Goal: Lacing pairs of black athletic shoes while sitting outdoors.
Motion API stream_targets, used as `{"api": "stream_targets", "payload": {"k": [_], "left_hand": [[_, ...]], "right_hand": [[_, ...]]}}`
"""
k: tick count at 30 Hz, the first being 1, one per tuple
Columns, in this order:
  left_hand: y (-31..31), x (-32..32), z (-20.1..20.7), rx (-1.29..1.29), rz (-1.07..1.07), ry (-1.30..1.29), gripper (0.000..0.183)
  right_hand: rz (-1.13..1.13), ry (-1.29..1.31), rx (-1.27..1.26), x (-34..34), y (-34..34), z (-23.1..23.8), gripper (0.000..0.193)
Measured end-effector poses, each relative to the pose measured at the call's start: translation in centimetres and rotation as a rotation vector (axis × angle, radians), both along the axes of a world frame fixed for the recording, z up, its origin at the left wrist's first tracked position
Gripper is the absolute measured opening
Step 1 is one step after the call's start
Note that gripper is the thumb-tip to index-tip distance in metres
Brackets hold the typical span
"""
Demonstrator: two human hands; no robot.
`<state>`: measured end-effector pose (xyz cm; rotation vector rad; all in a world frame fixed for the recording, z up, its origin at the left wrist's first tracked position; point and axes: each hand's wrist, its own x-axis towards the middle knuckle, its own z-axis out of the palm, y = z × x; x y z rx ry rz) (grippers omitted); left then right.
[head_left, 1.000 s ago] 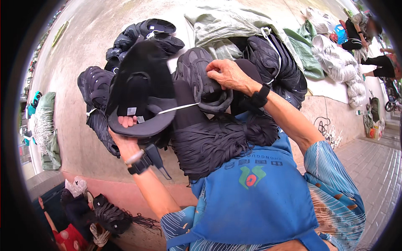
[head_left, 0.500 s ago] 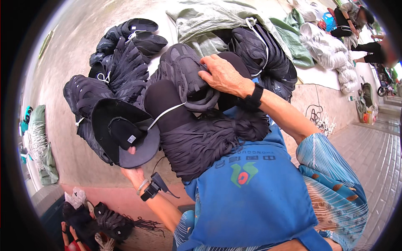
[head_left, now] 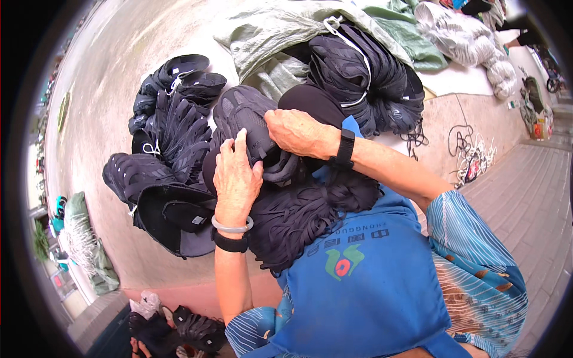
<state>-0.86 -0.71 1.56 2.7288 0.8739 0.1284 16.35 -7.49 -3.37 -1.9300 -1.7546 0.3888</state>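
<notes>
A dark grey shoe upper (head_left: 239, 110) lies across my black-trousered lap. My left hand (head_left: 234, 182) rests on its near left side, with the index finger stretched out and the thumb apart. At the upper's right side my right hand (head_left: 298, 132) is closed, knuckles up. Its fingertips are hidden, so what they pinch cannot be made out. Below both hands a thick hank of black shoelaces (head_left: 298, 218) is draped over my lap and blue apron (head_left: 370, 280). Left of my left hand is a bundle of black shoe uppers (head_left: 176, 128), its nearest one (head_left: 173, 221) turned opening outward.
Another tied bundle of black uppers (head_left: 358, 77) sits in a pale green woven sack (head_left: 268, 33). White lace hanks (head_left: 459, 36) lie at the far right. Loose cords (head_left: 474, 158) hang by the ledge. A person's hands (head_left: 140, 347) show at the lower left beside dark uppers (head_left: 200, 328).
My left hand has left the bundle at the left and come onto the upper on my lap. The right hand has turned and closed at the upper's side. The view has shifted.
</notes>
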Motion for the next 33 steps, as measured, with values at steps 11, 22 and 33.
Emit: {"api": "stream_targets", "payload": {"k": [11,22,33], "left_hand": [[-3.9,1.8,-1.8,0.285,0.014,0.244,0.061],[-7.0,-0.2,-2.7,0.203,-0.025,0.213,0.077],[-7.3,-0.9,-2.3,0.063,0.059,0.097,0.067]], "right_hand": [[0.133,0.125,0.154,1.1,-1.2,-0.2,0.017],[0.198,0.126,0.199,-0.9,-2.5,-1.4,0.024],[0.197,0.209,0.068,-1.1,-2.0,-0.3,0.030]]}}
